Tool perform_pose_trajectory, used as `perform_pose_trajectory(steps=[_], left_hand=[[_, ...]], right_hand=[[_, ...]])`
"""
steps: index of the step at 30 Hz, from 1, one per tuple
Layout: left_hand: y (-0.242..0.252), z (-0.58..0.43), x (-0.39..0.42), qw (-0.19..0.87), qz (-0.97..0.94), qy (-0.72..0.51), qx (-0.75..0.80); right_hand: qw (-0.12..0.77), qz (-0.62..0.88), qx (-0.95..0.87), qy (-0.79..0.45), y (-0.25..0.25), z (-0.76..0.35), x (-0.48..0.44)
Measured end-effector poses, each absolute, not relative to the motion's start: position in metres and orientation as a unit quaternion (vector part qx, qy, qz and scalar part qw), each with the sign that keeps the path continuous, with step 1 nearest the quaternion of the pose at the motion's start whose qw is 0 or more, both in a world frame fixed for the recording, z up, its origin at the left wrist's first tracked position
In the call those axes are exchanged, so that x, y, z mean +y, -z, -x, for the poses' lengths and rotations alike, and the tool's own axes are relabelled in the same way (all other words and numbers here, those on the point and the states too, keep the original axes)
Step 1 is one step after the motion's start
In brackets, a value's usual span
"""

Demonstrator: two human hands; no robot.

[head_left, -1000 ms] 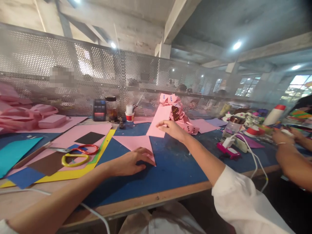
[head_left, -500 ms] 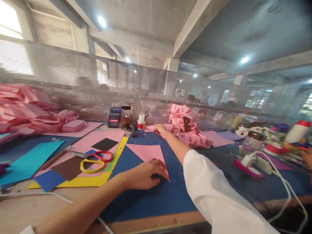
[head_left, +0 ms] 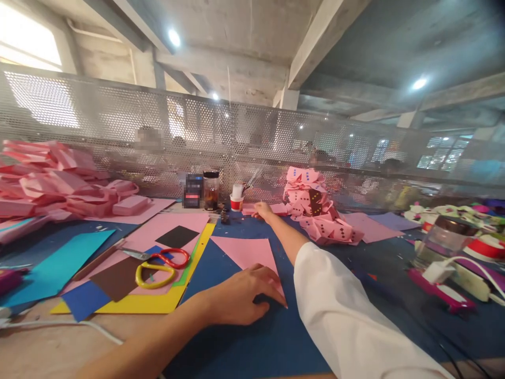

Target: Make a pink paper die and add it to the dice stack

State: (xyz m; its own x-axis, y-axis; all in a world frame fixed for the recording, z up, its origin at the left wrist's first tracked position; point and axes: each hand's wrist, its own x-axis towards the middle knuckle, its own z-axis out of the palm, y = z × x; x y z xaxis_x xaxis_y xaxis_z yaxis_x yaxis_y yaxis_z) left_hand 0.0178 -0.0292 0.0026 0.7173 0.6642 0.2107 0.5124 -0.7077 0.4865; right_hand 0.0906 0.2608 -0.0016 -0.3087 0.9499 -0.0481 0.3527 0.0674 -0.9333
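Note:
My left hand (head_left: 248, 295) lies over a pink paper sheet (head_left: 252, 252) on the blue mat (head_left: 232, 347). Its fingers are spread loosely, the forefinger reaching the sheet's lower right corner, and the palm covers part of the paper. Farther back, my right hand (head_left: 262, 210) reaches out to a pink paper strip (head_left: 279, 209), fingers bent down onto it. The fingertips are small and partly hidden, but they seem closed on the strip. Just right of it rises a pile of folded pink paper pieces (head_left: 303, 197) with blue, black and yellow dots.
Scissors (head_left: 155, 276) with red and yellow handles lie on coloured sheets at left, beside a turquoise sheet (head_left: 63, 266). Behind them is a heap of pink folded paper (head_left: 67, 184). A jar (head_left: 211, 190) and red-white cup (head_left: 236, 202) stand at back. A magenta power strip (head_left: 437, 289) lies right.
The view has turned slightly left, so things sit farther right. My right hand's fingers look more bent and slightly farther left along the strip. My left hand stays on the pink sheet.

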Motion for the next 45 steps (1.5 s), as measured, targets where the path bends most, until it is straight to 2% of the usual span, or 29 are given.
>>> perform_pose_trajectory(steps=[7,13,17,22,29,39,45], left_hand=[[0.0,-0.018,-0.027,0.187,-0.912,-0.184,0.314],[-0.001,-0.02,-0.029,0.18,-0.911,-0.174,0.327],[-0.001,-0.021,-0.029,0.184,-0.913,-0.173,0.321],[0.001,-0.022,-0.029,0.189,-0.91,-0.18,0.322],[0.006,-0.023,-0.024,0.177,-0.904,-0.193,0.337],[0.004,-0.021,-0.018,0.152,-0.881,-0.243,0.376],[0.009,-0.011,-0.003,0.047,-0.84,-0.313,0.442]], right_hand=[[0.222,0.466,-0.776,-0.362,-0.017,-0.111,0.237],[0.132,0.411,-0.874,-0.222,-0.009,-0.145,0.166],[0.133,0.408,-0.894,-0.134,0.008,-0.165,0.129],[0.151,0.4,-0.9,-0.086,0.018,-0.171,0.121],[0.188,0.417,-0.884,-0.096,0.019,-0.17,0.119],[0.278,0.427,-0.826,-0.239,0.014,-0.179,0.126],[0.365,0.385,-0.793,-0.3,-0.002,-0.184,0.113]])
